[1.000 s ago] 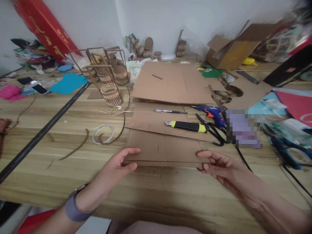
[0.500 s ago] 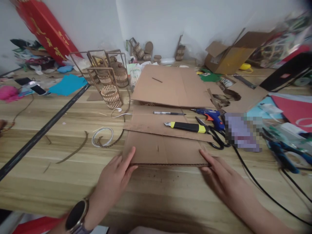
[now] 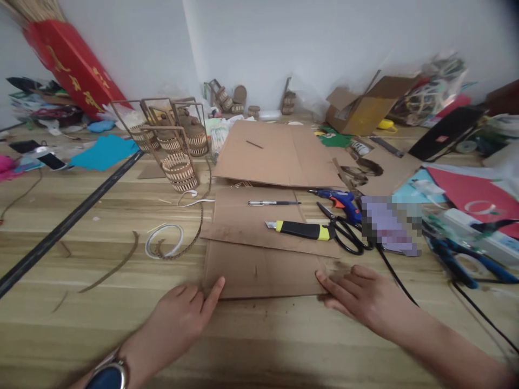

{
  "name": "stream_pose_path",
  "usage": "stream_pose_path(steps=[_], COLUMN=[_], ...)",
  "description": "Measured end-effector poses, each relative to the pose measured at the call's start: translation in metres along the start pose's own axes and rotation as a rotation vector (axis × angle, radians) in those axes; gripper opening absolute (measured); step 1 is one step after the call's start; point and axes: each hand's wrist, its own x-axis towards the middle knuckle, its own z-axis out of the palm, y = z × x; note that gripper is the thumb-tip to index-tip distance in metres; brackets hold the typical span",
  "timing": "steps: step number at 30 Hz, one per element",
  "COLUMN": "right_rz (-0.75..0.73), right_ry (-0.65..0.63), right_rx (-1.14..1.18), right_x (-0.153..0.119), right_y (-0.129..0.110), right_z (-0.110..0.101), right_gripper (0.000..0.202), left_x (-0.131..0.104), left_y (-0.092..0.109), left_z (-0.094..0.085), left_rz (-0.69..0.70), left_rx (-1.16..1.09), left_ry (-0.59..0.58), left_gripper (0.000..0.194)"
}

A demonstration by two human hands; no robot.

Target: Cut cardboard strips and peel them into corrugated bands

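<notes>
My left hand (image 3: 182, 313), a watch on its wrist, has its index finger on the near left corner of a brown cardboard sheet (image 3: 235, 270); its other fingers are curled and its thumb is hidden. My right hand (image 3: 357, 297) grips the near right corner, fingertip on top and another finger at the edge. A narrower cardboard strip (image 3: 243, 237) lies across the sheet. On the cardboard rest a yellow-black utility knife (image 3: 302, 229) and a pen (image 3: 273, 203). Black scissors (image 3: 344, 232) lie at the right, partly beside the knife's end.
Behind lies a larger cardboard piece (image 3: 279, 154). Small woven baskets (image 3: 178, 170) with tall handles stand left of it. A blue glue gun (image 3: 338, 200), pliers (image 3: 454, 259) and a power strip (image 3: 482, 232) are at the right. A white coil (image 3: 164, 241) lies left.
The view has shifted, and the near cardboard sits lower in the picture. Its near edge now looks flatter against the table, and the fingers of my left hand are more curled.
</notes>
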Motion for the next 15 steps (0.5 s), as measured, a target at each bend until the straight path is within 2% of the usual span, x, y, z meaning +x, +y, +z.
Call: stream_pose_path(steps=[3, 6, 9, 12, 15], right_rz=[0.124, 0.413, 0.471, 0.524, 0.681], right_ry=[-0.018, -0.105, -0.166, -0.167, -0.092], right_rx=[0.037, 0.092, 0.158, 0.229, 0.31], right_x=[0.021, 0.046, 0.064, 0.069, 0.062], right_y=[0.011, 0.032, 0.053, 0.062, 0.054], right_z=[-0.005, 0.001, 0.016, 0.026, 0.021], right_gripper=[0.027, 0.03, 0.035, 0.033, 0.039], left_x=[0.001, 0.006, 0.013, 0.019, 0.019], left_y=[0.003, 0.007, 0.01, 0.013, 0.016], left_z=[-0.001, -0.008, -0.018, -0.02, -0.012], left_rz=[-0.007, -0.011, 0.004, 0.026, -0.011], left_rx=[0.01, -0.011, 0.004, 0.046, 0.04], left_ry=[-0.083, -0.167, -0.238, -0.287, -0.225], left_gripper=[0.077, 0.079, 0.078, 0.077, 0.068])
